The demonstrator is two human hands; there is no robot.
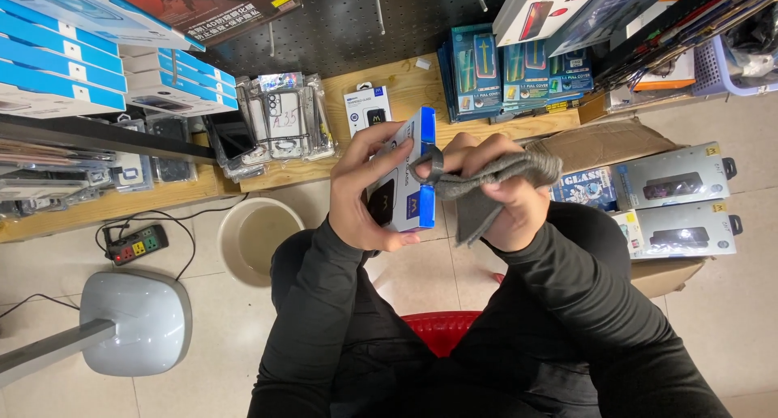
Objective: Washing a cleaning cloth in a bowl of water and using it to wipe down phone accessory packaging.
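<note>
Head view, read from left to right. At far left we see a rounded grey fan base (134, 321) on the tiled floor, a power strip (138, 244) with its black cable just above it, and a pale round bucket (258, 238) beside the low wooden shelf (405, 94), which carries clear phone cases (284, 114) and stacks of flat blue-and-white cartons (65, 57). At centre, our left hand (356, 195) is closed around a flat retail box (403, 171), white and grey with blue end bands, thumb on the near face and fingers wrapped behind; the box is held upright in the air above the lap, in front of the shelf edge. Our right hand (506, 195) grips a bunched grey cloth (486, 183), pressing one fold against the blue edge of the box. We judge the box light and stiff, a thin card shell with a smooth and somewhat slippery printed skin, best held by its long edges so that the faces do not dent; its contents may be fragile. The cloth looks soft, limp and napped, and conforms wherever it is pinched. At right, an open brown cardboard carton (600, 146) holds similar grey boxes (673, 175) with hang tabs; a red stool (442, 329) shows between the knees.
</note>
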